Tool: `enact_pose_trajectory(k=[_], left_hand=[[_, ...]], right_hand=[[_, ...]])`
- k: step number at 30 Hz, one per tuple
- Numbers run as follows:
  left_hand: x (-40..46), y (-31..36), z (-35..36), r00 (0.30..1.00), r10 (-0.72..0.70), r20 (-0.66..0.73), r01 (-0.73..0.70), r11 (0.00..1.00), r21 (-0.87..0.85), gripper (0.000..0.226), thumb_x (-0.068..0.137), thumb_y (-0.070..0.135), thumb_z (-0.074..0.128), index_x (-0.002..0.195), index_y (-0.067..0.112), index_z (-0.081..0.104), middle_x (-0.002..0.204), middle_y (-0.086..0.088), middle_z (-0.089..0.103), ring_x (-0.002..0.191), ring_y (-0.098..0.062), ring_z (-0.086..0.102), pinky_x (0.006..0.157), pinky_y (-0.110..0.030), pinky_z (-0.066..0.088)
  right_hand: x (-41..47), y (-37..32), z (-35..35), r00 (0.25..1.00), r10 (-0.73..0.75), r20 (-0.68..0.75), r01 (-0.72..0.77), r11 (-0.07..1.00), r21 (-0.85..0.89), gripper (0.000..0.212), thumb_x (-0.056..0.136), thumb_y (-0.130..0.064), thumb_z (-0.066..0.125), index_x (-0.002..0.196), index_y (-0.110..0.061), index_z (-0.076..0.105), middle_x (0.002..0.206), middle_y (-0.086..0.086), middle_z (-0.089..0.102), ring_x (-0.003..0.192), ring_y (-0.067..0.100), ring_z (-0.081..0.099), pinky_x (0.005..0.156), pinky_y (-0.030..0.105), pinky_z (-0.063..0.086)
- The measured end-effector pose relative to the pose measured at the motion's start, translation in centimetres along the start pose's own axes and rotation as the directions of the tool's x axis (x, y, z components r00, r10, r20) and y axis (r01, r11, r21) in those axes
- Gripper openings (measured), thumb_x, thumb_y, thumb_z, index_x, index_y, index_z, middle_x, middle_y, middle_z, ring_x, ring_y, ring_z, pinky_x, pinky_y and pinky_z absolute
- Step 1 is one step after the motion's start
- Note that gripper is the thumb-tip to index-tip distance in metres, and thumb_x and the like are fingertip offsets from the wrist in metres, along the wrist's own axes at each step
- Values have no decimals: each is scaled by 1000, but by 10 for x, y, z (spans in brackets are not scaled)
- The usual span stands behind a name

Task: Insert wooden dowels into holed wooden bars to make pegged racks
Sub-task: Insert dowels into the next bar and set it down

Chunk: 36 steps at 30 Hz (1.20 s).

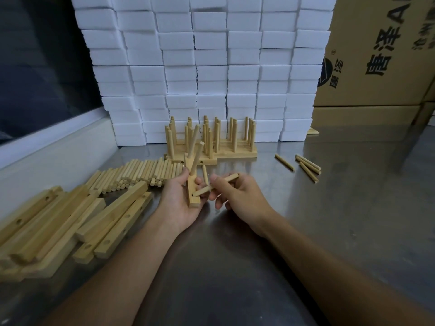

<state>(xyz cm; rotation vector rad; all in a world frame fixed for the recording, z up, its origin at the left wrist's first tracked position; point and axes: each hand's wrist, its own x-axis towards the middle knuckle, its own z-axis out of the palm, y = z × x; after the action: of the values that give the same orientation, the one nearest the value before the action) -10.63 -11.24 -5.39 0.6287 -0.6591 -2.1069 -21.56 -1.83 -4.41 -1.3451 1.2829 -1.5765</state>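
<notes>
My left hand (180, 198) grips a holed wooden bar (193, 192) held nearly upright above the steel table. Two dowels (195, 152) stick out of the bar's upper part, slanting away from me. My right hand (235, 192) pinches another dowel (215, 185) with its near tip at a hole in the bar's lower end. A short dowel (205, 174) pokes up between the two hands; which hand holds it is unclear. A heap of loose dowels (141, 172) lies at left. Plain holed bars (70, 222) are piled at the near left.
Finished pegged racks (211, 142) stand at the back centre before a wall of white foam blocks (200, 67). A few stray dowels (306, 164) lie at right. Cardboard boxes (376, 55) rise at the far right. A white ledge (58, 130) borders the table's left side.
</notes>
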Motion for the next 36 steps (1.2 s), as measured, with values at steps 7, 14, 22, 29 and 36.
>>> enact_pose_trajectory(k=[7,14,22,29,36], left_hand=[[-6,3,2,1000,-25,6,25,1000,16,47,105,33,39,139,2,44,115,-12,61,110,-28,55,109,-33,34],[-14,2,5,999,25,-39,-20,990,140,47,105,33,39,102,1,72,103,-18,75,96,-28,73,94,-38,52],[-16,3,5,999,3,-33,1,995,102,39,104,34,41,114,3,63,96,-20,75,90,-31,74,75,-40,56],[-15,4,3,1000,-4,-16,6,996,91,39,105,33,40,114,3,63,92,-19,75,86,-30,75,61,-36,61],[-16,4,3,1000,1,4,-1,996,90,40,105,32,41,106,1,66,87,-17,75,82,-28,75,61,-34,60]], right_hand=[[7,-6,2,996,-83,-17,71,926,-372,14,93,-27,67,83,-19,64,64,-13,66,57,-2,61,53,13,45],[11,-17,13,955,-287,75,278,781,-559,14,88,-25,72,88,-11,73,75,-3,70,71,8,65,68,32,56],[8,0,24,935,-345,-84,261,828,-497,28,87,-30,74,74,-5,68,67,5,67,65,17,65,64,44,55],[6,4,27,930,-348,-117,246,826,-507,28,88,-30,73,74,-7,66,64,3,64,59,14,60,61,40,53],[4,1,22,946,-323,27,291,809,-510,13,93,-16,65,92,-4,71,80,7,69,75,20,66,70,44,55]])
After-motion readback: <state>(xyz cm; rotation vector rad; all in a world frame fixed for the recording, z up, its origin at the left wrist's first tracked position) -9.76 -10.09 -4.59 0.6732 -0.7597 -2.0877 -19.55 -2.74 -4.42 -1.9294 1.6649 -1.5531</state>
